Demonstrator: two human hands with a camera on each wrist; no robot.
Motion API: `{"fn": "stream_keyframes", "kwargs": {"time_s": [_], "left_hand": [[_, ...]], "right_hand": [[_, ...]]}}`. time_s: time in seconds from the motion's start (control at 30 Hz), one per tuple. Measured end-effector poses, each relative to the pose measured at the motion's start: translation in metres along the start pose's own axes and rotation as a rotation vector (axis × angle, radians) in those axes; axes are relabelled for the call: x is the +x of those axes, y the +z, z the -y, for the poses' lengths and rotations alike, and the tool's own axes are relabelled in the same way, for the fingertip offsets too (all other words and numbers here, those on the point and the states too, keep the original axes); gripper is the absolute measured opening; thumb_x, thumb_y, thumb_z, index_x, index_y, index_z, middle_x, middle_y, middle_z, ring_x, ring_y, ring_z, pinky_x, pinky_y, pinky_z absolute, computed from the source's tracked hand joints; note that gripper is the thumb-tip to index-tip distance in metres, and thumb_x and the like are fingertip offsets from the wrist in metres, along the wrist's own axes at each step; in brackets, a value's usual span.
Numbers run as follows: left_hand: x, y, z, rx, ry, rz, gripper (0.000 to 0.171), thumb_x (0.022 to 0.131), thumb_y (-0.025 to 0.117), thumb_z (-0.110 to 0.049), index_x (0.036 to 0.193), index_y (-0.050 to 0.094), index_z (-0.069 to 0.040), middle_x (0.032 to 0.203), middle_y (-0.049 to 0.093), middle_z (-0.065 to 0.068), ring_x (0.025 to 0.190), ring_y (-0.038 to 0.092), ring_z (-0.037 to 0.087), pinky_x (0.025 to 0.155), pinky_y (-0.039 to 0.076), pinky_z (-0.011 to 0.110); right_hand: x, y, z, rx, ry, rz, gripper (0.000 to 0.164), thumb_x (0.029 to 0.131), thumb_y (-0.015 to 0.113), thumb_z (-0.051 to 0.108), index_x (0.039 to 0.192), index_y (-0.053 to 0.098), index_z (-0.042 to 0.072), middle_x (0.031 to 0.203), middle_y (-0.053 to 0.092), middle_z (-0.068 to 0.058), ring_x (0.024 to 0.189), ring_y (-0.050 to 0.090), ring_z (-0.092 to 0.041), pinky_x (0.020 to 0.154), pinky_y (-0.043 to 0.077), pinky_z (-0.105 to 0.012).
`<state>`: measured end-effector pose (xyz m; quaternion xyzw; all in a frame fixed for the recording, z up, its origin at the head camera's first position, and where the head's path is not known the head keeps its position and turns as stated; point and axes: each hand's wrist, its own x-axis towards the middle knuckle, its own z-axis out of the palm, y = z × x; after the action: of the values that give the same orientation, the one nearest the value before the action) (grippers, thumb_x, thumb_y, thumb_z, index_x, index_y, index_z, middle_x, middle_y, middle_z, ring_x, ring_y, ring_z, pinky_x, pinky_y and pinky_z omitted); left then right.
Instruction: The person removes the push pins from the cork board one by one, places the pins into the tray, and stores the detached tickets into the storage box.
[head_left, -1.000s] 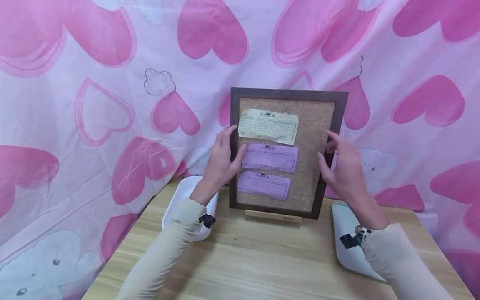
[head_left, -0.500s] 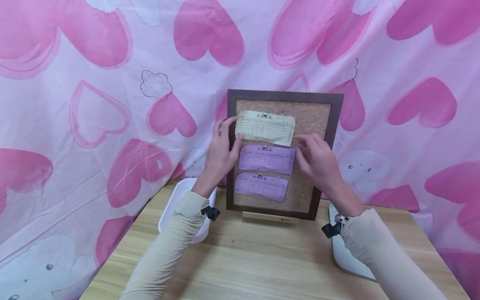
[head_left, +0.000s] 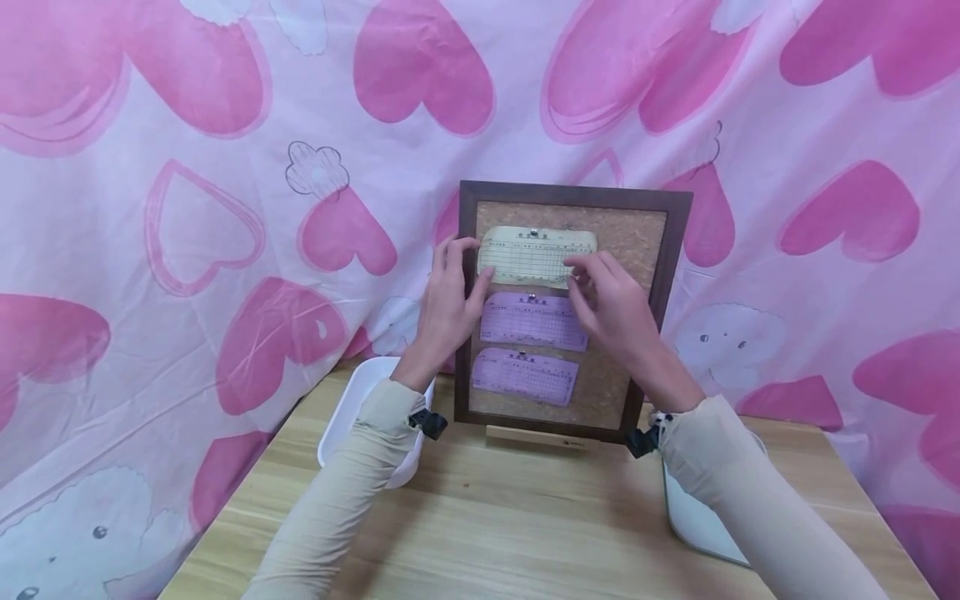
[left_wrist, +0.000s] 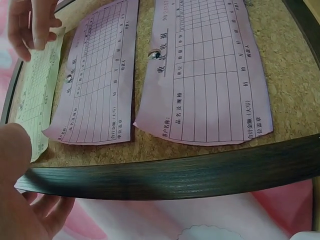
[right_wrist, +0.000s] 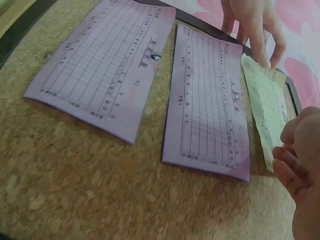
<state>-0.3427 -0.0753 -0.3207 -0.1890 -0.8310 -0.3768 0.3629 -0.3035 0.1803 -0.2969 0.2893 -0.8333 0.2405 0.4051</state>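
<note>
Framed cork board [head_left: 600, 382], upright on the table [head_left: 480, 517], is what I'm working on. My left hand [head_left: 446, 307] grips its left edge; my right hand [head_left: 617, 308], fingers bent, meets the yellow receipt [head_left: 525, 257] near its lower right corner, though I can't tell whether it pinches or merely touches. All three receipts, with the middle purple receipt [head_left: 532, 323] and lower purple receipt [head_left: 525, 378], look pinned; perhaps only straightening is left. Beyond hangs a heart-print curtain [head_left: 405, 196].
</note>
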Motion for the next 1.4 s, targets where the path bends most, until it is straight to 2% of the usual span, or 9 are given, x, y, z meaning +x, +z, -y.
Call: {"fn": "stream_keyframes", "kwargs": {"time_s": [0.1, 0.3, 0.5, 0.73, 0.9, 1.1, 1.27, 1.4], "left_hand": [[0.001, 0.001, -0.001, 0.009, -0.011, 0.000, 0.044, 0.109, 0.065, -0.035, 0.146, 0.051, -0.015, 0.160, 0.046, 0.012, 0.121, 0.066, 0.037, 0.089, 0.060, 0.052], [0.003, 0.004, 0.000, 0.021, -0.033, -0.001, 0.045, 0.108, 0.068, -0.037, 0.143, 0.051, -0.016, 0.157, 0.046, 0.010, 0.106, 0.067, 0.036, 0.081, 0.060, 0.050], [0.002, 0.006, -0.001, 0.020, -0.029, 0.009, 0.048, 0.105, 0.071, -0.042, 0.139, 0.052, -0.013, 0.155, 0.047, 0.010, 0.101, 0.065, 0.034, 0.080, 0.060, 0.048], [0.001, 0.006, 0.000, 0.018, -0.039, 0.011, 0.046, 0.104, 0.073, -0.044, 0.129, 0.053, -0.012, 0.155, 0.046, 0.011, 0.101, 0.064, 0.032, 0.077, 0.059, 0.046], [0.001, 0.008, 0.001, 0.029, -0.032, -0.017, 0.039, 0.106, 0.070, -0.043, 0.123, 0.054, -0.011, 0.155, 0.046, 0.012, 0.103, 0.066, 0.035, 0.081, 0.059, 0.049], [0.001, 0.010, 0.000, 0.027, -0.020, -0.050, 0.039, 0.106, 0.069, -0.042, 0.123, 0.056, -0.010, 0.152, 0.048, 0.014, 0.106, 0.066, 0.035, 0.083, 0.060, 0.049], [0.002, 0.011, -0.001, 0.027, -0.016, -0.052, 0.039, 0.107, 0.069, -0.042, 0.125, 0.056, -0.010, 0.153, 0.047, 0.015, 0.112, 0.066, 0.036, 0.087, 0.060, 0.050], [0.002, 0.012, -0.001, 0.030, -0.020, -0.050, 0.038, 0.107, 0.068, -0.041, 0.125, 0.056, -0.010, 0.153, 0.047, 0.015, 0.110, 0.067, 0.036, 0.086, 0.061, 0.050]], "right_hand": [[0.007, 0.004, 0.001, -0.005, 0.014, -0.009, 0.025, 0.103, 0.068, 0.006, 0.128, 0.070, 0.003, 0.105, 0.068, -0.011, 0.088, 0.068, -0.021, 0.073, 0.062, -0.036], [0.017, 0.011, 0.002, -0.038, 0.070, -0.033, 0.022, 0.104, 0.070, 0.014, 0.125, 0.070, 0.006, 0.103, 0.069, -0.010, 0.086, 0.069, -0.022, 0.074, 0.059, -0.038], [0.022, 0.014, 0.003, -0.075, 0.132, -0.061, 0.021, 0.104, 0.073, 0.019, 0.122, 0.070, 0.008, 0.100, 0.072, -0.007, 0.085, 0.070, -0.023, 0.073, 0.059, -0.041], [0.028, 0.018, 0.008, -0.098, 0.168, -0.046, 0.024, 0.103, 0.075, 0.024, 0.123, 0.072, 0.010, 0.104, 0.073, -0.007, 0.084, 0.069, -0.023, 0.070, 0.057, -0.041], [0.033, 0.021, 0.013, -0.109, 0.178, -0.034, 0.023, 0.104, 0.073, 0.025, 0.122, 0.074, 0.011, 0.104, 0.075, -0.007, 0.085, 0.070, -0.023, 0.071, 0.058, -0.040], [0.043, 0.026, 0.017, -0.089, 0.178, -0.062, 0.022, 0.105, 0.071, 0.024, 0.119, 0.077, 0.009, 0.100, 0.077, -0.008, 0.083, 0.070, -0.023, 0.069, 0.057, -0.039], [0.050, 0.028, 0.019, -0.085, 0.186, -0.097, 0.020, 0.105, 0.070, 0.025, 0.114, 0.078, 0.009, 0.096, 0.077, -0.007, 0.079, 0.070, -0.022, 0.064, 0.055, -0.039], [0.053, 0.030, 0.020, -0.073, 0.187, -0.105, 0.019, 0.105, 0.070, 0.025, 0.113, 0.078, 0.009, 0.097, 0.077, -0.007, 0.079, 0.071, -0.022, 0.065, 0.055, -0.039]]}}
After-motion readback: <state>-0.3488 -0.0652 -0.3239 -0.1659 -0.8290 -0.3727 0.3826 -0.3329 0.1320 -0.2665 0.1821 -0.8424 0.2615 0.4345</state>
